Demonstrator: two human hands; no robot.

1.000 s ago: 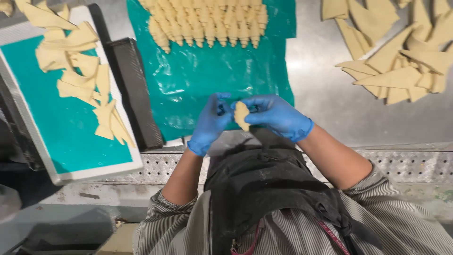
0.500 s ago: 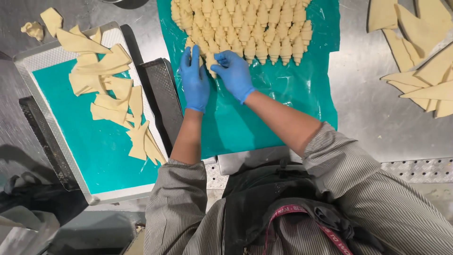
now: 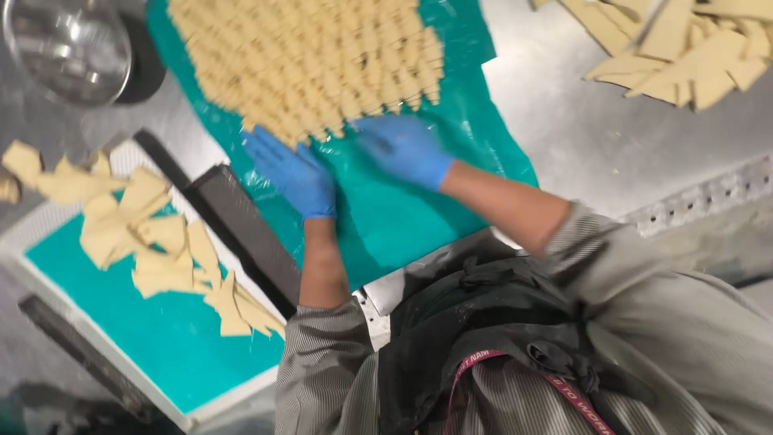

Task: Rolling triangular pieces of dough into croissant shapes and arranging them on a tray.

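Two blue-gloved hands lie on the green sheet (image 3: 403, 217) at the near edge of the rolled dough pieces (image 3: 314, 56). Left hand (image 3: 294, 173): fingers spread flat, tips touching the lowest row, holding nothing. Right hand (image 3: 403, 149): blurred, fingers look loosely open; grip cannot be told. Cut dough triangles (image 3: 153, 234) sit on a tray (image 3: 121, 338) at 8 o'clock; more triangles (image 3: 684, 48) on the steel worktop (image 3: 580, 137) at 1 o'clock.

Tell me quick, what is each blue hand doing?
Left hand: open, flat on the green sheet, holding nothing.
Right hand: open, blurred, by the dough rolls.
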